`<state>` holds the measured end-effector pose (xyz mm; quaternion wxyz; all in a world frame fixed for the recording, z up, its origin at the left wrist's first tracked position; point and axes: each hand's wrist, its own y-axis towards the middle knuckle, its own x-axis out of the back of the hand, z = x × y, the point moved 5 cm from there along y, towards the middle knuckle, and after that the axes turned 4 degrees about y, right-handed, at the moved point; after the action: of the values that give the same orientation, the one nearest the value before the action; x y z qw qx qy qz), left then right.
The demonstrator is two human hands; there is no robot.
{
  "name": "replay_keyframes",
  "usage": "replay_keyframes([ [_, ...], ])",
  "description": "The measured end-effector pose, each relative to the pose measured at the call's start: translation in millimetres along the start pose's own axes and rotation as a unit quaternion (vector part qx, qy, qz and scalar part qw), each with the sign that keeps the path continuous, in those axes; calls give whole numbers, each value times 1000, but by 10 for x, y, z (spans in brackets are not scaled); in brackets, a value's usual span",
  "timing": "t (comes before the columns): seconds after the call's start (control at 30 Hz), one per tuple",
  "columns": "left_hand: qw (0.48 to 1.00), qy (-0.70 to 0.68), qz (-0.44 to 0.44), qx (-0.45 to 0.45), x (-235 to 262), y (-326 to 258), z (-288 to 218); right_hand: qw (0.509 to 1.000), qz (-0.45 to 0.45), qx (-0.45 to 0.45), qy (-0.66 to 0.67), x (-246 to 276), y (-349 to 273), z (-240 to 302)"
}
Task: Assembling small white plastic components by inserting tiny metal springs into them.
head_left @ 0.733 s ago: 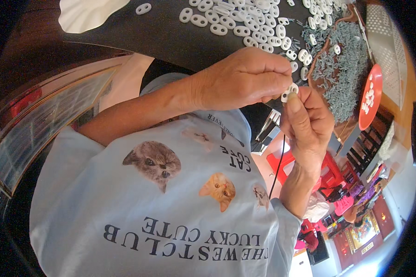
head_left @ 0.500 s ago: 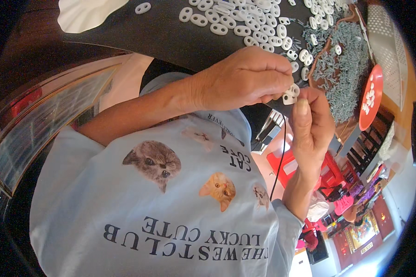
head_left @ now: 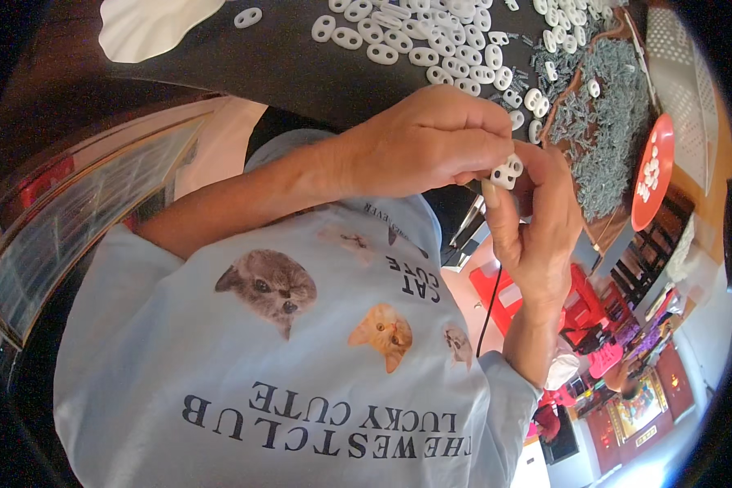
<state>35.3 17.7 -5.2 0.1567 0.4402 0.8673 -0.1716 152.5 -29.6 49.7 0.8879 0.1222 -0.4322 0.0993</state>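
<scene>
My left hand (head_left: 435, 142) is closed in a pinch on a small white two-holed plastic piece (head_left: 507, 172), which looks like two such pieces set together. My right hand (head_left: 545, 224) comes in from the other side. Its thumb and forefinger press at the edges of the same piece, so both hands hold it between them. The left fingertips are partly hidden behind the piece. Beyond my hands, many loose white two-holed oval pieces (head_left: 382, 54) are spread on the dark tabletop (head_left: 260, 61).
A heap of small grey screws (head_left: 614, 122) lies on a brown mat at the right of the table. Next to it sits a red dish (head_left: 655, 171) with white bits. A white scalloped item (head_left: 150, 28) stands at the far left. A red plastic stool (head_left: 504, 293) is below the table.
My right thumb and forefinger have moved left and closed on the white piece, which has turned slightly. My left hand has stayed nearly in place.
</scene>
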Motion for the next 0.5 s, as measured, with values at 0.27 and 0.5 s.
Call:
replay_keyframes([
  [0.27,1000,9,-2,-13,-7,-5,-21,996,-22,-67,49,-7,-33,32],
  [0.5,999,14,-14,-39,8,5,25,895,-64,-253,363,-72,-187,-135],
])
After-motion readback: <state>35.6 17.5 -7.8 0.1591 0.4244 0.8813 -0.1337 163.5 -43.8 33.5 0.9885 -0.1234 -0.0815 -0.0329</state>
